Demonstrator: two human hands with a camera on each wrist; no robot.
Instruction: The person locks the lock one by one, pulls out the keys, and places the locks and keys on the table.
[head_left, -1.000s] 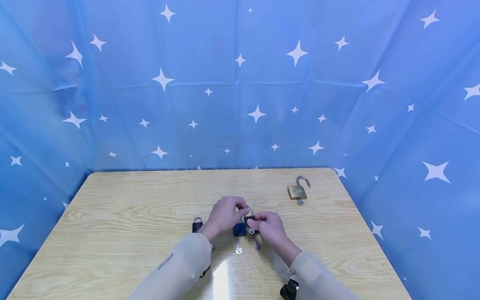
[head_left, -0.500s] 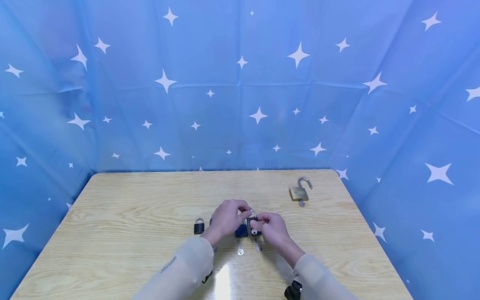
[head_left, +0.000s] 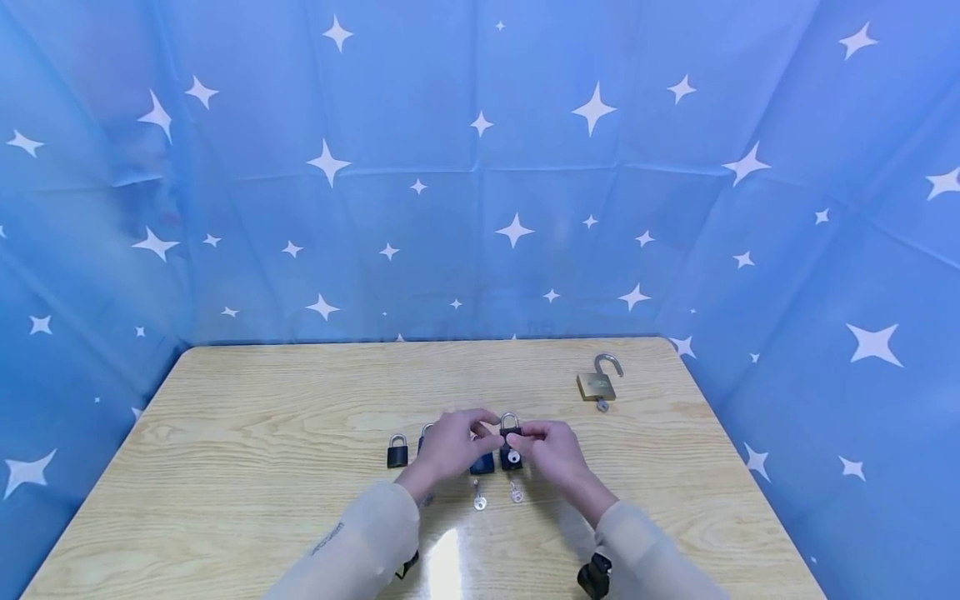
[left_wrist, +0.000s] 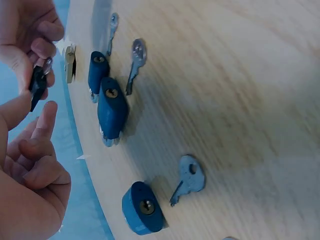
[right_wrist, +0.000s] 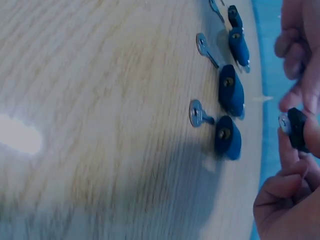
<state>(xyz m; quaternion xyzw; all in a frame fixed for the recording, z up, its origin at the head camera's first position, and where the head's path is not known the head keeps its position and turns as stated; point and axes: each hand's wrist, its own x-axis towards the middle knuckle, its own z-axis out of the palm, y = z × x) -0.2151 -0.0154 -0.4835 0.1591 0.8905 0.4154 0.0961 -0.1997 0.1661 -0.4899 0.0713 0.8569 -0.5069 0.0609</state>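
Observation:
My right hand pinches a small black padlock between thumb and fingers, raised above the table. Its silver shackle loops upward in the head view, and a key projects from its underside. My left hand is just left of this padlock; its thumb tip is right at the body and its index finger is extended apart from it. Below both hands stand a blue padlock and another dark padlock, partly overlapped by the held one. Loose keys lie in front of them.
A black padlock stands farther left, and another beside it is mostly hidden by my left hand. At the back right lies a brass padlock with its shackle swung out and a key in it. A star-patterned blue curtain hangs behind the table.
The held padlock has shifted slightly right and turned to face the head camera more squarely. My left fingers have come away from its shackle to its left side.

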